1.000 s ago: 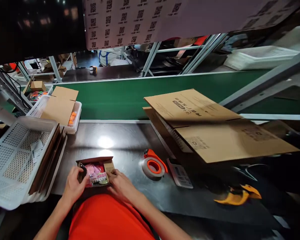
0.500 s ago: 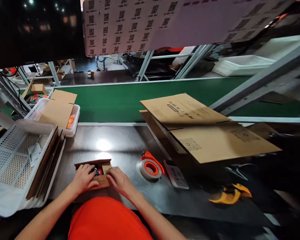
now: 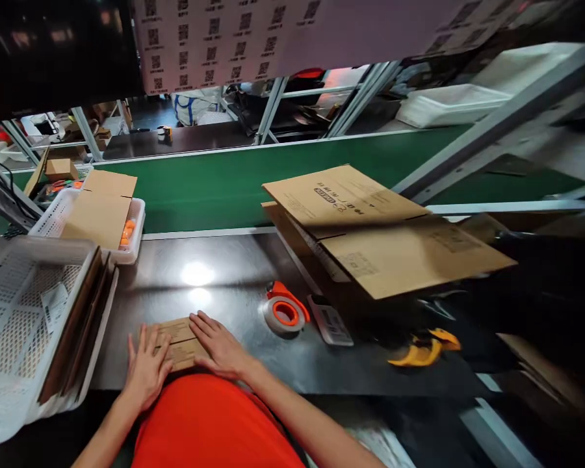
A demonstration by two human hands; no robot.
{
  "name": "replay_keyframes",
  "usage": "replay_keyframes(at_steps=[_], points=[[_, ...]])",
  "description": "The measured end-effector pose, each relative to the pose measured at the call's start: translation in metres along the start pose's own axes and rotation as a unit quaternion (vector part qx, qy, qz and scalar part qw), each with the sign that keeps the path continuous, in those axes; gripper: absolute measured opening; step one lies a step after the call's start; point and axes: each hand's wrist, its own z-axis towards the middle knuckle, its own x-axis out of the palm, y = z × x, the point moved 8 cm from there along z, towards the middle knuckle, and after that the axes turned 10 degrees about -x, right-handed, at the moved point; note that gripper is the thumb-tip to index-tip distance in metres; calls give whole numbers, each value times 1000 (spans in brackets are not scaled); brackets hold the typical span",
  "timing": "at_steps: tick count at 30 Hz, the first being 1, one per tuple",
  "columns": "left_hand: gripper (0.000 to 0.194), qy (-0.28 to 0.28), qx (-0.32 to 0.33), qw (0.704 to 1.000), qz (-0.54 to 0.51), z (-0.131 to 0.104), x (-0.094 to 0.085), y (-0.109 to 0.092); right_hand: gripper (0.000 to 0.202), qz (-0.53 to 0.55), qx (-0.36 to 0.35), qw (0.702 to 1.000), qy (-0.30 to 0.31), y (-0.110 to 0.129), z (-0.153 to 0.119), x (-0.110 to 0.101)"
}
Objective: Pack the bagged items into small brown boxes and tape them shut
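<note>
A small brown cardboard box (image 3: 180,348) lies on the metal table near my body, its top flaps folded down and a seam showing across them. My left hand (image 3: 149,365) rests on the box's left side, fingers spread and stretched out. On the right side and far corner of the box, my right hand (image 3: 220,346) lies with its fingers extended. Both hands press on the cardboard without gripping it. What is inside the box is hidden. To the right of it sits an orange tape dispenser (image 3: 286,312) with a roll of tape.
A scanner or phone-like device (image 3: 330,321) lies beside the dispenser. Flat cardboard boxes (image 3: 390,227) are stacked at right, with a yellow tool (image 3: 426,351) in front. At left stand a white basket (image 3: 10,325) and a tray (image 3: 135,227) holding orange items. A green barrier (image 3: 199,188) runs behind.
The box's flaps have been closed over the red and dark items seen inside before. My hands now lie flat on its top. The view has shifted slightly.
</note>
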Motion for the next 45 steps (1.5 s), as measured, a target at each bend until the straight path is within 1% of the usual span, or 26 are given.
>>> replay_keyframes(at_steps=[2,4,5,7,9,10,11,13,16,19,21,22,24,26,28,29,31,33,36,38,39,40,41,43,44,45], points=[[55,-35,-27,999,3,-2,2,8,96,3,3,1000,8,3,-2,4],[52,-77,-12,997,-13,0,5,7,87,-6,-5,1000,-8,-4,-11,4],[50,-97,7,995,-22,2,7,4,79,-19,15,999,-35,-16,-20,-1],[49,-126,41,991,-32,7,10,-2,63,-64,121,982,-127,-59,-50,-28],[49,-132,66,989,-32,16,10,-10,55,-112,272,930,-222,-110,-97,-66],[49,-127,80,988,-33,22,8,-15,54,-124,338,899,-250,-132,-121,-83],[48,-119,92,988,-37,27,6,-19,51,-127,389,875,-260,-152,-142,-97],[46,-99,109,988,-50,39,1,-28,40,-111,457,847,-249,-180,-172,-112],[43,-80,121,986,-79,50,-6,-37,15,-76,493,838,-219,-195,-190,-113],[42,-96,139,979,-116,48,-8,-42,13,-56,488,846,-209,-181,-190,-107],[39,-119,148,972,-140,43,-7,-41,25,-45,468,856,-213,-161,-183,-108],[38,-129,147,969,-151,41,-6,-40,33,-38,434,871,-225,-146,-175,-111],[36,-145,150,964,-166,37,-3,-39,53,-27,295,918,-263,-103,-148,-119],[34,-161,154,959,-176,35,-1,-38,68,-34,92,956,-276,-45,-115,-122],[31,-177,155,954,-184,34,-1,-36,78,-80,-64,965,-241,5,-86,-111],[29,-183,153,953,-188,34,-1,-36,80,-111,-106,963,-220,22,-75,-102],[26,-192,144,951,-195,32,-3,-37,83,-166,-133,957,-196,37,-59,-88],[25,-196,122,951,-205,28,-7,-42,83,-190,-133,951,-202,38,-53,-80],[27,-203,27,940,-271,19,-18,-49,80,-184,-145,947,-221,35,-59,-79],[32,-192,-95,894,-394,15,-22,-47,82,-184,-146,947,-220,35,-62,-80],[36,-162,-170,847,-477,14,-18,-45,85,-188,-144,947,-215,35,-62,-80],[40,-111,-245,777,-569,14,-8,-47,88,-193,-141,948,-209,35,-62,-80],[45,-47,-306,692,-653,14,4,-53,89,-198,-138,949,-201,35,-61,-79],[57,64,-361,531,-764,17,18,-75,88,-204,-141,951,-182,36,-58,-77],[60,97,-360,477,-796,21,18,-84,84,-204,-140,954,-172,34,-58,-75],[60,117,-354,445,-815,25,17,-91,81,-203,-137,956,-161,31,-57,-73]])
